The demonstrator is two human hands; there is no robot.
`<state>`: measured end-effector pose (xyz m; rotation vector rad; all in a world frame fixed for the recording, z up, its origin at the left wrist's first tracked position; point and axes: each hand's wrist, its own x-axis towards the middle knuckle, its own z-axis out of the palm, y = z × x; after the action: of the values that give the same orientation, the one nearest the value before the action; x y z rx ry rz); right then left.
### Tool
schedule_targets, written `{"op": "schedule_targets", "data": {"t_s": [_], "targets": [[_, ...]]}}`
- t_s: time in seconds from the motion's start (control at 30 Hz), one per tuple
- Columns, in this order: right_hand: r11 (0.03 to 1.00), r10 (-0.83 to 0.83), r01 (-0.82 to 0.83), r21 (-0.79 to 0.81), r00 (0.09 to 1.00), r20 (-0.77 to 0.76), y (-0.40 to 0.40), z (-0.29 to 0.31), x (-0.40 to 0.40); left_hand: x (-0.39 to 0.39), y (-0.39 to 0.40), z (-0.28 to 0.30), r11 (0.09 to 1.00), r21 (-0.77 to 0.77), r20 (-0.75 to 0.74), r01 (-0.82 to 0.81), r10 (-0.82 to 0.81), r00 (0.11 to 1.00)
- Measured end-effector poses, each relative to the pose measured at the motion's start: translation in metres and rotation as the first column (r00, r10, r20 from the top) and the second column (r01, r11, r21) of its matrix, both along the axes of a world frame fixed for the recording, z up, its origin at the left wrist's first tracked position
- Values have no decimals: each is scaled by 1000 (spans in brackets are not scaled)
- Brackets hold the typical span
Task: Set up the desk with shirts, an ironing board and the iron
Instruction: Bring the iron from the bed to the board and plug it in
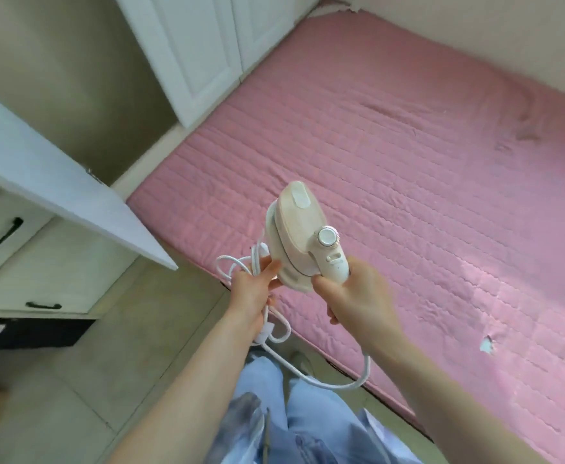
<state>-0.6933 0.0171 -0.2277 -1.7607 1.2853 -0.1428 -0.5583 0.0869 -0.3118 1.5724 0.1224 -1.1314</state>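
Standing over pale blue trousers [311, 426], a person holds a small cream iron [299, 236] in the air between bed and desk, both forearms reaching forward from the bottom of the view. The right hand [355, 296] has its fingers curled round the iron's handle at the near end, thumb wrapped across the front just below the dial. The left hand [252, 293] grips a bunch of the white cord [334, 383] in its palm, while its straight fingertips touch the iron's left flank near the heel; loops of cord spill out above and below that fist, and one long strand sags from under the right wrist back across toward the left hand. The iron's long axis runs away from the person, nose pointing up and slightly left, handle nearest the right hand, so the right hand carries the weight and the left only steadies and keeps the cord gathered. Beyond the hands lies the pink quilted mattress [408, 162], directly under and ahead of the iron. The white desk [56, 192] edge juts in from the left, well apart from the iron and nearer the left hand, with drawers [23, 262] below it. Getting the iron there likely means swinging leftward; no shirts or ironing board are in view. White cupboard doors [200, 55] stand farthest back.
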Motion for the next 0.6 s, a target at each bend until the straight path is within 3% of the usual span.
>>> {"op": "schedule_targets", "data": {"t_s": [0.2, 0.33, 0.6], "targets": [[974, 220, -220, -46, 975, 8, 38, 10, 6, -12, 72, 12, 959, 19, -30, -283, 283, 959], [935, 354, -355, 11, 935, 19, 77, 17, 20, -15, 126, 22, 899, 24, -49, -437, 438, 898], [788, 610, -611, 76, 792, 41, 183, 23, 76, -1, 253, 33, 712, 3, -18, -702, 702, 712]]}}
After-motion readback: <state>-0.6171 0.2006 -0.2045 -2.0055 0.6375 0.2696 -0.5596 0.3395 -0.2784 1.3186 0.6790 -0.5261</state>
